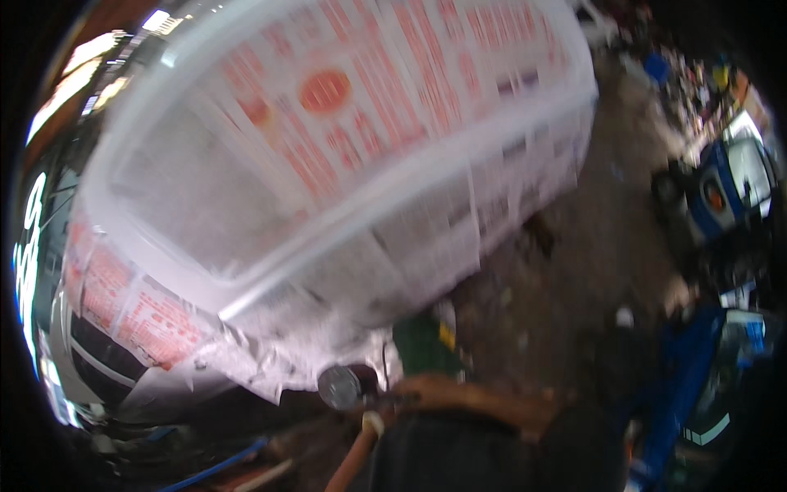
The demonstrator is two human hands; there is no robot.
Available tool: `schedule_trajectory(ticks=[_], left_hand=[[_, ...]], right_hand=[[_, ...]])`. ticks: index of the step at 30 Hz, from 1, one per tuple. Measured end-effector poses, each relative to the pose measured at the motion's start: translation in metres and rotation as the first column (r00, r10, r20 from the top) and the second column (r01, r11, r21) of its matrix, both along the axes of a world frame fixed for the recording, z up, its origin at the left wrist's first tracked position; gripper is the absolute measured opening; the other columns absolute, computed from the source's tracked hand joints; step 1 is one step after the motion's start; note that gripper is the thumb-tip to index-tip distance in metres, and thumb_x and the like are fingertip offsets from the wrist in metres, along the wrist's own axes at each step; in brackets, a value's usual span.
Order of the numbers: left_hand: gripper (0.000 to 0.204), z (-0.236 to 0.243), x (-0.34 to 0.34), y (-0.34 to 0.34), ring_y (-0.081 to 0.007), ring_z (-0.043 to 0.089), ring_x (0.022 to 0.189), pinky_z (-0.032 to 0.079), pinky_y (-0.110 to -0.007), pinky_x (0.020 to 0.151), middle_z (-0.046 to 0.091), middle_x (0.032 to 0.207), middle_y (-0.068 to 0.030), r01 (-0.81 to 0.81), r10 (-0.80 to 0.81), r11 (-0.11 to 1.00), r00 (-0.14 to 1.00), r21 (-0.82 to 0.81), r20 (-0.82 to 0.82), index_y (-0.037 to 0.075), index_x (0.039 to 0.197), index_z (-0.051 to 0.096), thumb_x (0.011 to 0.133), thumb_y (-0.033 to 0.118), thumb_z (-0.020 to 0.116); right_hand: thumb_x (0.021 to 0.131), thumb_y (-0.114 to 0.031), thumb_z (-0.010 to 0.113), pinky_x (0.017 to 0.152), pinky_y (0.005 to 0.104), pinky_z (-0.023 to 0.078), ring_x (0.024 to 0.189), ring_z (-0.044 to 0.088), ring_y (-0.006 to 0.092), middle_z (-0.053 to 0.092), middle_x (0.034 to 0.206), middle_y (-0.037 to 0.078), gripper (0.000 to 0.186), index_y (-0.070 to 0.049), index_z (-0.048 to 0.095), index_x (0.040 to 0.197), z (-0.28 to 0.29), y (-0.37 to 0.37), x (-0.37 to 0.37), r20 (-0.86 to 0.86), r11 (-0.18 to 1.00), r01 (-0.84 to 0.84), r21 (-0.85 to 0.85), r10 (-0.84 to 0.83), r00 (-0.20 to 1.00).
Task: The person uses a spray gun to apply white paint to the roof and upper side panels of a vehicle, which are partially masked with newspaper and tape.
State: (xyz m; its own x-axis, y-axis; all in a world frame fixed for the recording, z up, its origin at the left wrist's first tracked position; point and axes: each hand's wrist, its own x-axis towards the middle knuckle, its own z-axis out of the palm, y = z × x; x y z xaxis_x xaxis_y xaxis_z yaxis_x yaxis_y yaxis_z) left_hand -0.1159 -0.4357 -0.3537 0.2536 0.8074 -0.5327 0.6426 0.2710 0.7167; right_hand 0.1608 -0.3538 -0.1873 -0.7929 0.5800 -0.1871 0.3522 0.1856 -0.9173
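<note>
A pale car body [139,193] fills the upper left, motion-blurred. Masking paper [385,90] with red and grey print covers much of it, and loose sheets hang at its lower edge. Close to that edge is a dark cup with a round greyish lid [338,387], which looks like the cup of a paint spray gun. My right hand [403,389] reaches in from the right and appears closed around the gun just behind the cup. From below comes my left arm, a pale band at the wrist; my left hand [379,405] is by the gun, its fingers blurred and mostly hidden.
Brown bare ground [566,287] lies right of the car. A blue and white vehicle [713,197] stands at the far right, below a heap of scattered litter [697,90]. A long blue object [676,394] slants at lower right. A blue hose-like line [217,467] runs at lower left.
</note>
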Motion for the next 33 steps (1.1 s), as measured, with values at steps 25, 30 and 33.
schedule_trajectory(ticks=[25,30,33], left_hand=[[0.049,-0.198,0.098,-0.16,-0.0459,0.047,0.138,0.038,-0.055,0.114,0.045,0.152,-0.0294,-0.419,0.416,0.83,0.905,0.368,0.091,0.012,0.136,0.061,0.093,0.033,0.071],[0.051,-0.244,0.113,-0.146,-0.0493,0.04,0.143,0.034,-0.058,0.117,0.037,0.157,-0.0306,-0.482,0.483,0.787,0.87,0.385,0.102,0.01,0.137,0.059,0.094,0.033,0.07],[0.053,-0.262,0.114,-0.135,-0.0506,0.035,0.146,0.028,-0.059,0.12,0.032,0.16,-0.0301,-0.499,0.497,0.776,0.86,0.384,0.115,0.006,0.139,0.057,0.094,0.031,0.07]], right_hand=[[0.084,-0.011,0.063,0.076,0.0451,0.057,0.091,0.072,0.0334,0.064,0.128,0.011,0.059,-0.023,0.057,0.141,-0.051,-0.036,-0.096,0.177,0.677,-0.685,0.27,0.664,0.726],[0.084,-0.009,0.064,0.071,0.045,0.055,0.091,0.07,0.033,0.06,0.137,0.007,0.064,-0.024,0.053,0.145,-0.113,-0.034,-0.097,0.065,0.683,-0.701,0.206,0.705,0.706],[0.084,-0.01,0.064,0.07,0.0453,0.053,0.09,0.069,0.0331,0.059,0.141,0.007,0.065,-0.025,0.052,0.147,-0.159,-0.023,-0.081,0.038,0.695,-0.699,0.17,0.704,0.709]])
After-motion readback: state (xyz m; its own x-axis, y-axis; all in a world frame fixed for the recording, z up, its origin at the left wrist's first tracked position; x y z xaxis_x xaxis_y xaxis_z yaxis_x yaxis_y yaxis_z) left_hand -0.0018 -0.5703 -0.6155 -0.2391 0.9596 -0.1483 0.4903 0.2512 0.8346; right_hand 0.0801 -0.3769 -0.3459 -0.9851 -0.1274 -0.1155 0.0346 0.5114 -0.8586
